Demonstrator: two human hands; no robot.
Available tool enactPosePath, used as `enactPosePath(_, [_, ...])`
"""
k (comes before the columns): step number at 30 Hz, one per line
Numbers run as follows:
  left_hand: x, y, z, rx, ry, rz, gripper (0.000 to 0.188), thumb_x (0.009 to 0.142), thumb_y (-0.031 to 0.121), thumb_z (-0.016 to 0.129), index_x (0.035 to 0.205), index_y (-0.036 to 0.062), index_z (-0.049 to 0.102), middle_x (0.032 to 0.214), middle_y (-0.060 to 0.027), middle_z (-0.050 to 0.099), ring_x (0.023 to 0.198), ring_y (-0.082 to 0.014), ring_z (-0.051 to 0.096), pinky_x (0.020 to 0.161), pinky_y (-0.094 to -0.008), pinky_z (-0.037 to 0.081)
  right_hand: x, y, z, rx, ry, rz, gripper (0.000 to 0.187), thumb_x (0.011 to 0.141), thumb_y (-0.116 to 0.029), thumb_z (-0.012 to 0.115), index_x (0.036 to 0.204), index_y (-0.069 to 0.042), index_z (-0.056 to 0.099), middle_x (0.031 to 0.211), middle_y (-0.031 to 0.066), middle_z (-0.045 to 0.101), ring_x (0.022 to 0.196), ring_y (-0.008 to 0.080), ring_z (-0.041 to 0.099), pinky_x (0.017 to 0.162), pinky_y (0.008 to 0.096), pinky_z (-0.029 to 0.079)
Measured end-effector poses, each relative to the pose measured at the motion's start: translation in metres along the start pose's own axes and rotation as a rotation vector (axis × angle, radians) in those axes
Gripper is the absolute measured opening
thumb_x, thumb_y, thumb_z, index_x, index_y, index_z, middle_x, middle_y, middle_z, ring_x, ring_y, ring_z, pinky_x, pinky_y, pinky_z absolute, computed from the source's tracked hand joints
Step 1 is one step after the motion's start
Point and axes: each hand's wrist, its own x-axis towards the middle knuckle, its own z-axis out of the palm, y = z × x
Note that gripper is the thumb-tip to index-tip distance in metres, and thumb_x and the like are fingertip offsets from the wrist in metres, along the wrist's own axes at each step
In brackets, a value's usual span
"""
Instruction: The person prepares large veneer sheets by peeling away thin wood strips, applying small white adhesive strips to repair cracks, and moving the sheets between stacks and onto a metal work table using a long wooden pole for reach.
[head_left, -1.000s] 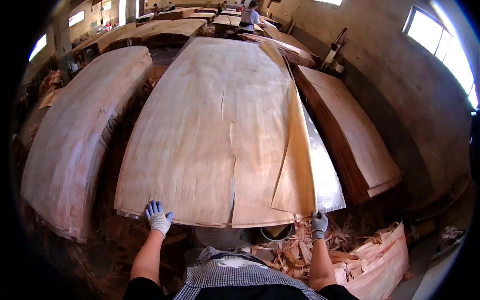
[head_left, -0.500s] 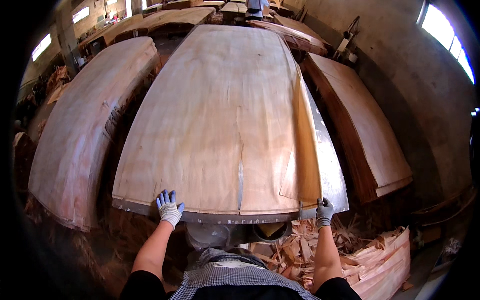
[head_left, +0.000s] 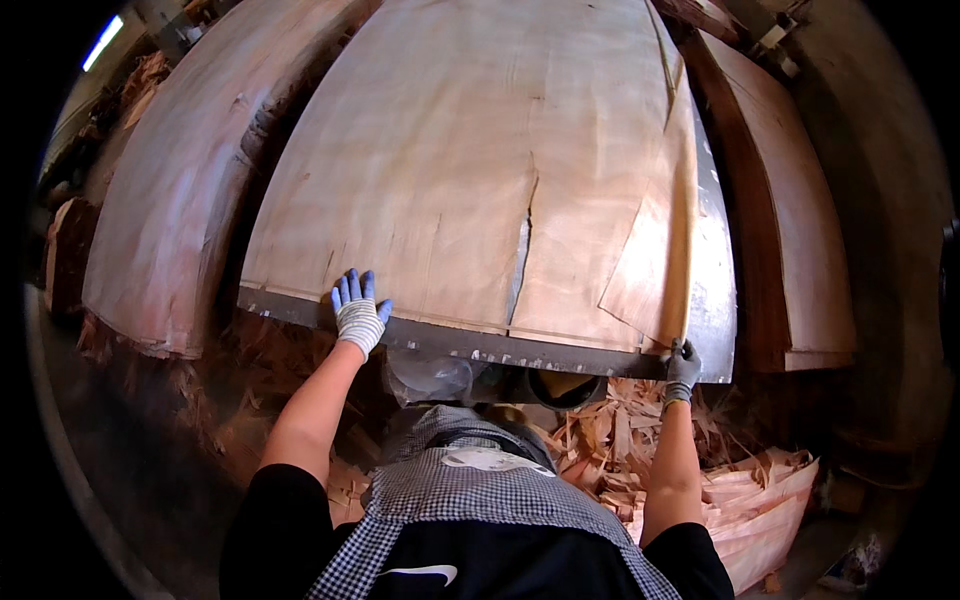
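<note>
A large pale wood veneer sheet (head_left: 440, 180) covers a dark-edged table in front of me. A narrow split (head_left: 521, 262) runs up from its near edge, and dark surface shows through. My left hand (head_left: 361, 312), in a striped glove with blue fingertips, lies flat on the near edge, fingers spread. At the near right corner my right hand (head_left: 682, 364), in a grey glove, is closed on the sheet's edge. Beside it, the right side of the veneer is folded over into a raised flap (head_left: 650, 265). My right fingertips are partly hidden.
Long veneer stacks flank the table on the left (head_left: 175, 210) and right (head_left: 790, 190). The table's dark edge strip (head_left: 450, 335) shows along the front. Below it are a round dark bucket (head_left: 565, 388) and heaped veneer scraps (head_left: 610, 425).
The view has tipped downward, so the table sits higher in it. More of the dark edge strip shows in front of the veneer. Both hands keep to the near edge.
</note>
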Motion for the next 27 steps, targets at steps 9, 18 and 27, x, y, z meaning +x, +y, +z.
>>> enactPosePath(9, [-0.04, 0.008, -0.004, -0.052, -0.077, 0.021, 0.073, 0.075, 0.042, 0.056, 0.133, 0.0069, 0.03, 0.139, -0.0217, 0.022, 0.129, -0.0368, 0.019, 0.104, -0.0505, 0.009, -0.018, 0.054, -0.027, -0.247, 0.18, -0.171, 0.03, 0.084, -0.019, 0.056, 0.1, 0.005, 0.058, 0.076, 0.0076, 0.063, 0.065, 0.0093, 0.054, 0.06, 0.0249, 0.044])
enactPosePath(18, [-0.028, 0.012, 0.005, -0.044, -0.08, -0.042, 0.077, 0.076, 0.046, 0.054, 0.136, 0.0073, 0.025, 0.142, -0.0231, 0.015, 0.131, -0.0373, 0.012, 0.105, -0.0499, 0.004, 0.003, 0.025, -0.023, -0.319, 0.034, -0.023, 0.03, 0.082, -0.022, 0.058, 0.103, -0.001, 0.06, 0.081, 0.0165, 0.064, 0.07, 0.0172, 0.063, 0.063, 0.0291, 0.047])
enactPosePath(27, [-0.021, 0.007, -0.007, -0.019, -0.139, -0.053, 0.077, 0.076, 0.046, 0.053, 0.136, 0.0079, 0.024, 0.142, -0.022, 0.015, 0.132, -0.0355, 0.012, 0.105, -0.05, 0.001, -0.029, 0.007, -0.044, -0.481, 0.14, -0.082, 0.039, 0.081, -0.023, 0.059, 0.111, 0.001, 0.054, 0.097, 0.0192, 0.062, 0.084, 0.0279, 0.062, 0.073, 0.0339, 0.046])
